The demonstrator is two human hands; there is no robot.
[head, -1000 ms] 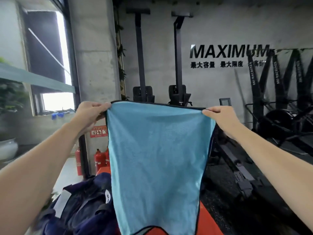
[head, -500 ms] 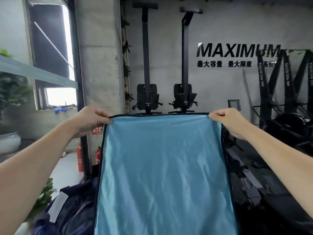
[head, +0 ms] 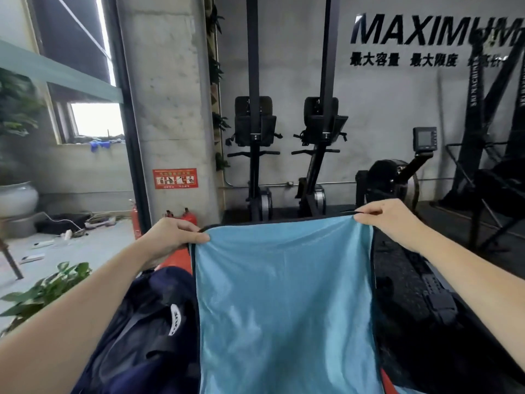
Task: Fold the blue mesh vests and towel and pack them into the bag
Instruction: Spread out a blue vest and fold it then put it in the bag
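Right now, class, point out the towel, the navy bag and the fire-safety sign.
towel [head: 284,294]: head view, middle of the blue cloth.
navy bag [head: 142,336]: head view, dark mesh top.
fire-safety sign [head: 175,178]: head view, centre of the red panel.

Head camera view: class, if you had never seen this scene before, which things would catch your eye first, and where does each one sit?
The light blue towel fills the lower centre, hanging spread out, its top corners pinched by the left hand and the right hand. Below the left forearm lies the dark navy bag, partly behind the towel's edge. High on the grey wall at right, the large black MAXIMUM lettering stands out.
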